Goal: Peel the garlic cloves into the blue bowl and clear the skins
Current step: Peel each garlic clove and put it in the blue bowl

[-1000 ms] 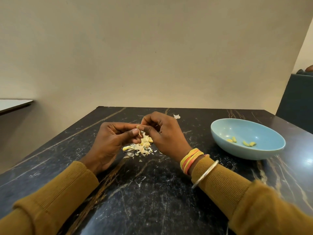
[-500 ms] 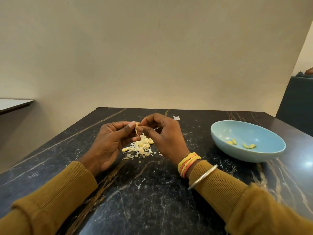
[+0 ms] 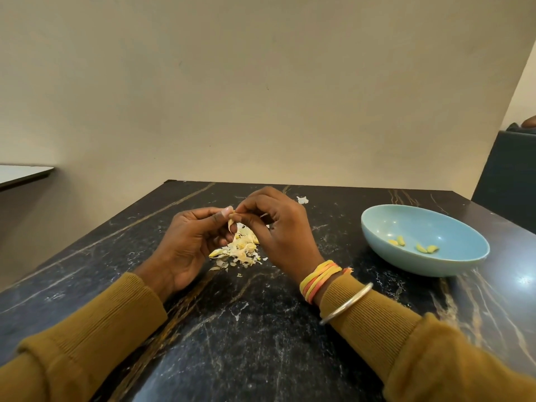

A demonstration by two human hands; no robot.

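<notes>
Although the dark, veined counter (image 3: 261, 329) is seen to carry everything, the work is gathered at its far middle, and the task is judged to be partway through. Well apart to the right, the blue bowl (image 3: 435, 266) is set upright, and four peeled cloves (image 3: 419, 247) are counted on its floor, so that much is done. Both hands are raised just above the counter and brought together. The left hand (image 3: 188, 242) and the right hand (image 3: 278, 227) are each closed in a pinching grip on one garlic clove (image 3: 230, 224), which is held at the fingertips directly over the heap of skins (image 3: 240, 250). Whether skin is left on it is too small to be told. At the left edge of the heap a pale yellow piece (image 3: 216, 253) is made out; whether it is a peeled clove cannot be told, and any others buried there cannot be seen. By this reckoning, the held clove is yet to be finished and dropped in the bowl, any others are to be peeled, and the skins are to be cleared, including a stray flake (image 3: 302, 200) lying apart beyond the right hand. No object is seen lying between the hands and the bowl. A pale tabletop (image 3: 23, 174) at the left and a dark seat (image 3: 510, 169) at the right are set well away from the work.
</notes>
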